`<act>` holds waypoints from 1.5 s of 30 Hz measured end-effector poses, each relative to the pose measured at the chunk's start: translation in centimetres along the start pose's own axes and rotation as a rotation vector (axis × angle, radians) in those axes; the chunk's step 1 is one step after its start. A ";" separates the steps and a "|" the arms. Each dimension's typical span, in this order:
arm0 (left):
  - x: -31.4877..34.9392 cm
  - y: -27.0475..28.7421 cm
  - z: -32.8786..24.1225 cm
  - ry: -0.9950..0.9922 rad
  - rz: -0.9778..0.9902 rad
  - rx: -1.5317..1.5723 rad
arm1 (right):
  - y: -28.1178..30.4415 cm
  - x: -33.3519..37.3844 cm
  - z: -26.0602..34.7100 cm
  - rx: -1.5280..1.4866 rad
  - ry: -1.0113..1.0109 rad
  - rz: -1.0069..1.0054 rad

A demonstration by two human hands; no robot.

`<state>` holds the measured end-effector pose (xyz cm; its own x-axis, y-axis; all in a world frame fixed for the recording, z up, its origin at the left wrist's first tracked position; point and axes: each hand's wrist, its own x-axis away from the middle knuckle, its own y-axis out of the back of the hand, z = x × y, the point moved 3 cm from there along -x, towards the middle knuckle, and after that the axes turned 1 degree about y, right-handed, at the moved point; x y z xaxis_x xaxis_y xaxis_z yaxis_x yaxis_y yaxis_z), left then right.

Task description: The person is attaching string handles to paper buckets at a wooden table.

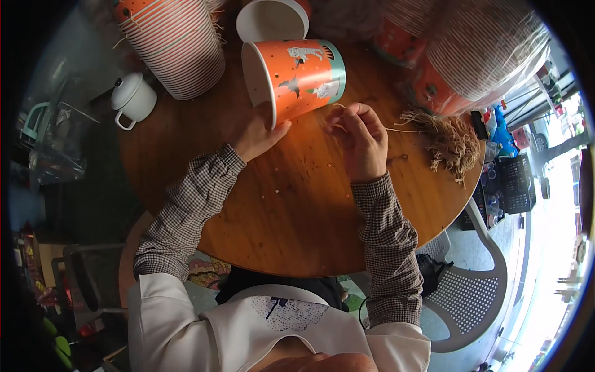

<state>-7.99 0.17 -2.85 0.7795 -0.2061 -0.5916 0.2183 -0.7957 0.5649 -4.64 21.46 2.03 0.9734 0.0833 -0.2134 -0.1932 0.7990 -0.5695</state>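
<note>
An orange paper bucket (286, 74) with a teal base band and printed figures lies tilted on its side, its white-rimmed mouth facing left. My left hand (255, 137) grips it at the rim, some fingers hidden inside the mouth, the thumb on the outer wall. Close to the bucket's base, my right hand (364, 139) pinches a thin beige cord (401, 130) between thumb and fingers. A short end pokes up by the fingertips; the rest trails right toward a tangled bundle of beige cords (455, 147). Whether the cord goes through the bucket's wall, I cannot tell.
A tall stack of orange buckets (180, 56) stands at the back left beside a white enamel mug (133, 99) with a lid. Another bucket (273, 22) lies behind mine. Plastic-wrapped bucket stacks (477, 53) fill the back right of the round wooden table (285, 229). A grey chair (471, 291) is at right.
</note>
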 end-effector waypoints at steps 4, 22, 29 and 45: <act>0.1 0.8 -1.8 0.114 0.003 0.127 | 0.1 0.0 -1.2 -0.051 -0.066 0.022; 0.1 1.6 -6.1 0.079 -0.012 0.260 | -1.4 1.0 -0.6 0.106 0.042 0.112; 0.2 1.1 -8.3 0.132 0.033 0.389 | -2.4 1.4 -0.6 0.439 0.312 0.108; 0.6 0.2 -7.6 0.097 0.021 0.433 | -3.7 2.0 0.2 0.871 0.488 0.034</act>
<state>-3.01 4.17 1.30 0.8371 -0.1864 -0.5143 -0.0480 -0.9615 0.2705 -1.99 18.82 3.90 0.7741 0.0163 -0.6329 0.1279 0.9750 0.1815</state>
